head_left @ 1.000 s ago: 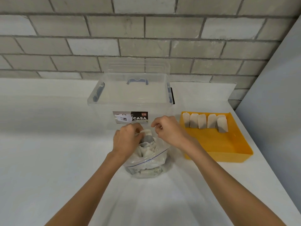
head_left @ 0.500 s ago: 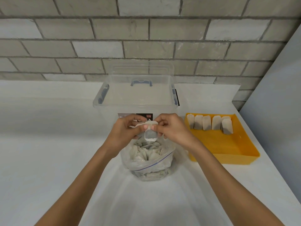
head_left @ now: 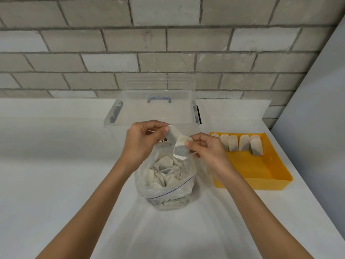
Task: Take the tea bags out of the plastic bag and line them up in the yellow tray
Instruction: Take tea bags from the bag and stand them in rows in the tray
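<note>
Paper tea bags (head_left: pixel 180 150), seemingly two joined, are pinched above the bag (head_left: pixel 168 191) by the left hand (head_left: pixel 145 141) and right hand (head_left: pixel 205 149), probably to be parted; the tray (head_left: pixel 257 171), with a row (head_left: pixel 233 145) begun, lies beyond the right hand.

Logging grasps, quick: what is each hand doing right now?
Left hand: pinches the tea bag at its top end.
Right hand: pinches the same tea bag lower down.

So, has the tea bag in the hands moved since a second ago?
Yes, upward. It was below the label on the clear box; now the left hand and right hand hold the tea bag level with that label.
</note>
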